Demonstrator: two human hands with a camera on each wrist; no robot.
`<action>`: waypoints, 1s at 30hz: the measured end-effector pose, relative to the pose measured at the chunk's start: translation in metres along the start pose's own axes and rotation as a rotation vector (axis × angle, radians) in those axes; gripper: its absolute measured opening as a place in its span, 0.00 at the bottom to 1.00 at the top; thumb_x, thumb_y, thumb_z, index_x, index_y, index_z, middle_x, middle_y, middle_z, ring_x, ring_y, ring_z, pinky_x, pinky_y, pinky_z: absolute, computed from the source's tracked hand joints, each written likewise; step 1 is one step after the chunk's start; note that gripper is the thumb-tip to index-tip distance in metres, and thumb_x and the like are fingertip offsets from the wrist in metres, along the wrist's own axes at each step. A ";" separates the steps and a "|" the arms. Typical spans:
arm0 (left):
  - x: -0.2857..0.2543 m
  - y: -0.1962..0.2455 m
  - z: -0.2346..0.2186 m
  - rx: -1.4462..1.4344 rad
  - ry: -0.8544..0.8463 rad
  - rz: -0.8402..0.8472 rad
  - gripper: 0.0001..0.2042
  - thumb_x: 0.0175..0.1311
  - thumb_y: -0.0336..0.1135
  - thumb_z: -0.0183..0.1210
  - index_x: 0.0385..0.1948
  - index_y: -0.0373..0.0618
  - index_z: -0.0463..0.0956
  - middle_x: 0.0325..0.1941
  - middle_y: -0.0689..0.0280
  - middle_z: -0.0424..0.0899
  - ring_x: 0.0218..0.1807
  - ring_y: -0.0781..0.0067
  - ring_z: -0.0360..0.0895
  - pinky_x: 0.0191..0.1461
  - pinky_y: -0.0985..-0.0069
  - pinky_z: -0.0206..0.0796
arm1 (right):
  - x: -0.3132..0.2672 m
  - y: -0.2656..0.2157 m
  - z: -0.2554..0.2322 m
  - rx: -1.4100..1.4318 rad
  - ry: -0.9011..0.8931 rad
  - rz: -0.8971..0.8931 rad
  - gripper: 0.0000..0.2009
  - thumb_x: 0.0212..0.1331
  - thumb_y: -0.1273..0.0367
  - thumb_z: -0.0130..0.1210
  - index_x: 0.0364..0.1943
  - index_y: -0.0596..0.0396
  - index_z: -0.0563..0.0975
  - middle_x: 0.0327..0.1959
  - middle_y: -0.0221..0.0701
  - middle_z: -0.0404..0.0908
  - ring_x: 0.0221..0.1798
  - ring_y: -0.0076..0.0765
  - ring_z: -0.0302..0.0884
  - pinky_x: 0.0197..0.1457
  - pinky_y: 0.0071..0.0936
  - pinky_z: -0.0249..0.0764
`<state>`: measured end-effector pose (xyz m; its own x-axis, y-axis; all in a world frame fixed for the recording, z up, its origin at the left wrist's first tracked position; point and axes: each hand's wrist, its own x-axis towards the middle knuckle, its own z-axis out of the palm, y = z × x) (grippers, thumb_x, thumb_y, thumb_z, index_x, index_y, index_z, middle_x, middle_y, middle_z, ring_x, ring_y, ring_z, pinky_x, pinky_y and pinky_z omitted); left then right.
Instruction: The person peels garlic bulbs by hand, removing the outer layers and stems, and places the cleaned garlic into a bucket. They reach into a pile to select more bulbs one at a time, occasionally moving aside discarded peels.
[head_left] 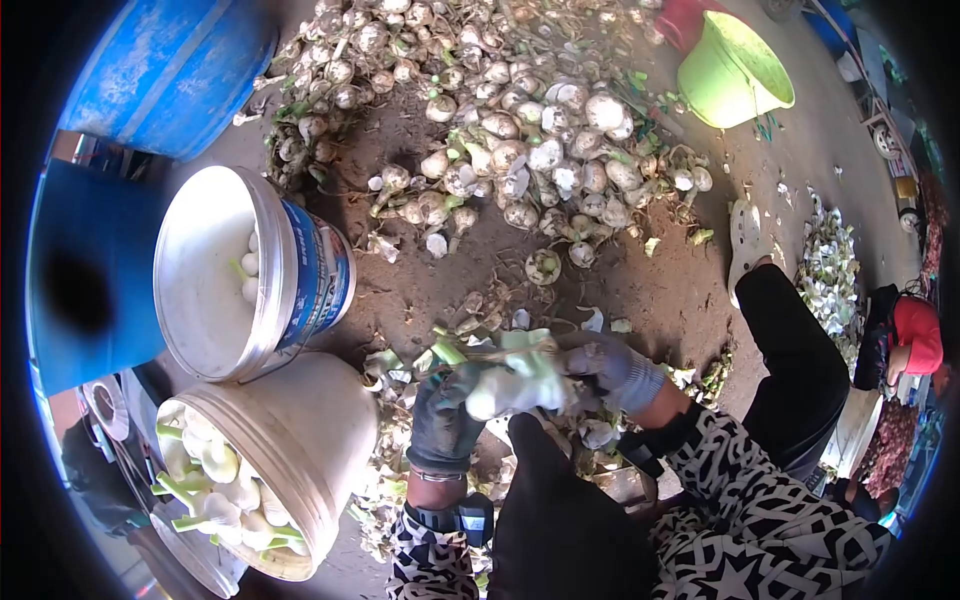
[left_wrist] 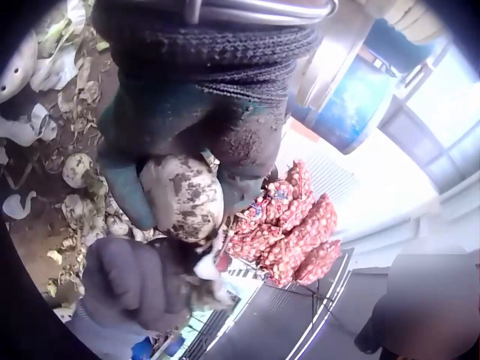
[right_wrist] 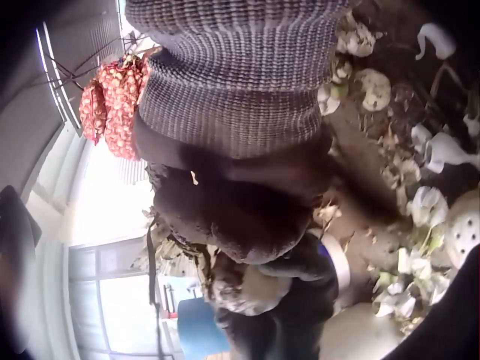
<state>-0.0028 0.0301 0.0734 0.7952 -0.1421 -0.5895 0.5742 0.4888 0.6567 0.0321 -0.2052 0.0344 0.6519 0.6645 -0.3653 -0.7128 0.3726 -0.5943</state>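
A whitish bulb with green, peeling layers (head_left: 510, 385) is between the two gloved hands in the head view. My left hand (head_left: 445, 415), in a dark green glove, grips it from the left. In the left wrist view the bulb (left_wrist: 184, 196) shows dirt-spotted skin between thumb and fingers. My right hand (head_left: 615, 370), in a grey glove, has its fingers curled at the bulb's right side, pinching loose skin and leaves. From the right wrist view, the right hand (right_wrist: 232, 210) hides part of the bulb (right_wrist: 251, 289).
A pile of unpeeled bulbs (head_left: 520, 130) covers the ground ahead. At left lie a tilted white bucket (head_left: 210, 270) holding a few bulbs and another bucket (head_left: 340, 460) with many peeled ones. Blue barrels (head_left: 165, 75) stand behind; a green bucket (head_left: 735, 70) is back right.
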 end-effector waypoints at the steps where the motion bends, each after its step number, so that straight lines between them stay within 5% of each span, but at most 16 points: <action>1: 0.004 -0.012 -0.011 0.063 0.001 0.124 0.21 0.54 0.37 0.60 0.51 0.45 0.72 0.45 0.62 0.79 0.49 0.63 0.78 0.58 0.62 0.70 | -0.016 -0.010 0.003 0.034 0.051 0.035 0.17 0.63 0.63 0.54 0.49 0.63 0.77 0.40 0.36 0.82 0.42 0.31 0.81 0.43 0.26 0.79; 2: 0.007 -0.022 -0.019 0.125 0.000 0.245 0.22 0.52 0.36 0.60 0.51 0.45 0.72 0.45 0.61 0.79 0.50 0.62 0.78 0.59 0.60 0.69 | -0.027 -0.009 -0.004 0.036 0.057 0.032 0.17 0.63 0.63 0.54 0.49 0.63 0.77 0.40 0.36 0.82 0.42 0.31 0.81 0.43 0.26 0.79; 3: 0.004 -0.018 -0.011 -0.457 -0.075 0.084 0.23 0.48 0.36 0.58 0.51 0.45 0.72 0.46 0.59 0.79 0.52 0.60 0.77 0.61 0.59 0.68 | -0.038 -0.003 -0.015 -0.579 0.058 -0.347 0.18 0.63 0.63 0.55 0.50 0.63 0.77 0.41 0.37 0.82 0.42 0.33 0.82 0.44 0.28 0.79; 4: 0.008 -0.025 -0.020 -0.469 -0.185 0.186 0.20 0.57 0.42 0.59 0.51 0.44 0.73 0.51 0.59 0.78 0.52 0.59 0.77 0.57 0.57 0.72 | -0.051 0.006 -0.029 -1.197 0.051 -0.722 0.18 0.62 0.63 0.55 0.50 0.62 0.77 0.41 0.38 0.82 0.42 0.35 0.82 0.46 0.30 0.78; 6: 0.008 0.012 0.012 -0.550 -0.118 0.176 0.19 0.61 0.45 0.58 0.49 0.44 0.73 0.52 0.58 0.76 0.54 0.60 0.76 0.62 0.57 0.68 | -0.109 0.062 -0.075 -0.451 0.144 0.487 0.17 0.58 0.67 0.60 0.49 0.61 0.78 0.42 0.40 0.82 0.42 0.39 0.82 0.48 0.36 0.78; 8: 0.015 0.006 -0.003 -0.592 -0.057 0.371 0.13 0.66 0.44 0.55 0.43 0.46 0.76 0.50 0.62 0.79 0.58 0.60 0.73 0.70 0.48 0.56 | -0.134 0.031 -0.047 -0.319 0.150 0.363 0.17 0.56 0.67 0.61 0.48 0.62 0.78 0.42 0.40 0.82 0.42 0.40 0.82 0.49 0.37 0.78; 11: 0.022 0.013 -0.019 -0.751 0.169 0.226 0.13 0.67 0.42 0.54 0.46 0.46 0.76 0.47 0.63 0.81 0.48 0.64 0.79 0.62 0.45 0.65 | -0.185 -0.027 0.014 0.103 0.212 -0.014 0.18 0.51 0.68 0.64 0.46 0.62 0.77 0.40 0.42 0.82 0.42 0.42 0.82 0.51 0.40 0.78; 14: 0.031 -0.005 -0.045 -0.502 0.272 -0.023 0.12 0.64 0.41 0.57 0.45 0.48 0.78 0.44 0.63 0.82 0.52 0.65 0.77 0.63 0.49 0.64 | -0.137 -0.019 -0.016 -1.177 0.040 0.512 0.25 0.53 0.62 0.61 0.53 0.62 0.73 0.41 0.50 0.82 0.41 0.46 0.83 0.46 0.43 0.78; 15: 0.034 -0.020 -0.063 0.019 0.236 0.010 0.16 0.64 0.40 0.58 0.51 0.45 0.76 0.41 0.60 0.82 0.48 0.62 0.80 0.51 0.59 0.74 | -0.127 -0.005 -0.017 -1.577 0.142 0.747 0.26 0.54 0.59 0.60 0.56 0.57 0.72 0.41 0.48 0.82 0.42 0.47 0.83 0.46 0.42 0.77; 16: 0.040 -0.039 -0.080 0.754 0.035 0.395 0.29 0.62 0.34 0.62 0.65 0.44 0.62 0.38 0.59 0.82 0.41 0.66 0.82 0.39 0.70 0.76 | -0.117 0.013 -0.029 -1.969 0.247 0.988 0.27 0.55 0.57 0.59 0.58 0.53 0.71 0.41 0.47 0.82 0.43 0.49 0.83 0.46 0.41 0.77; 19: -0.009 -0.016 -0.053 0.752 0.063 -0.105 0.56 0.51 0.38 0.72 0.73 0.50 0.33 0.48 0.54 0.78 0.37 0.71 0.80 0.40 0.77 0.73 | -0.076 0.004 -0.053 -1.547 0.558 0.450 0.31 0.56 0.52 0.58 0.63 0.42 0.65 0.45 0.42 0.82 0.49 0.52 0.79 0.50 0.43 0.75; 23: -0.045 0.012 -0.051 0.418 -0.004 0.097 0.63 0.42 0.66 0.69 0.74 0.52 0.32 0.56 0.46 0.72 0.38 0.71 0.78 0.37 0.80 0.71 | 0.028 -0.021 -0.065 -1.541 0.790 0.209 0.30 0.55 0.48 0.58 0.62 0.41 0.68 0.49 0.43 0.80 0.52 0.53 0.77 0.53 0.47 0.73; 24: -0.066 0.043 -0.033 0.565 0.040 0.080 0.61 0.45 0.65 0.68 0.73 0.47 0.33 0.56 0.49 0.73 0.39 0.73 0.78 0.40 0.80 0.71 | 0.052 -0.020 -0.070 -1.582 0.798 0.140 0.29 0.55 0.48 0.58 0.59 0.41 0.70 0.50 0.42 0.80 0.52 0.53 0.77 0.53 0.47 0.72; 26: -0.105 0.080 -0.016 0.712 0.170 0.435 0.56 0.52 0.56 0.68 0.73 0.40 0.35 0.54 0.52 0.75 0.40 0.75 0.78 0.41 0.80 0.70 | 0.095 0.000 -0.108 -1.727 0.740 0.088 0.26 0.54 0.48 0.59 0.53 0.46 0.75 0.49 0.43 0.80 0.50 0.53 0.78 0.51 0.47 0.73; 28: -0.149 0.116 -0.012 0.972 0.614 0.749 0.49 0.57 0.46 0.66 0.72 0.34 0.40 0.54 0.53 0.76 0.40 0.72 0.79 0.42 0.77 0.71 | 0.113 0.014 -0.130 -1.775 0.766 -0.116 0.24 0.53 0.47 0.59 0.44 0.50 0.78 0.43 0.43 0.82 0.44 0.54 0.80 0.46 0.46 0.74; 30: -0.188 0.154 -0.022 1.484 1.109 0.775 0.44 0.56 0.39 0.65 0.71 0.34 0.45 0.56 0.51 0.75 0.46 0.64 0.78 0.48 0.72 0.71 | 0.115 0.003 -0.132 -1.546 0.670 -0.048 0.21 0.52 0.49 0.62 0.38 0.51 0.80 0.32 0.42 0.83 0.34 0.53 0.80 0.38 0.40 0.75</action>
<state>-0.0679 0.1506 0.2750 0.7975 0.4858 0.3577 0.3797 -0.8649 0.3281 0.1386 -0.2127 -0.1039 0.9410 0.1478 -0.3045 -0.0516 -0.8265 -0.5605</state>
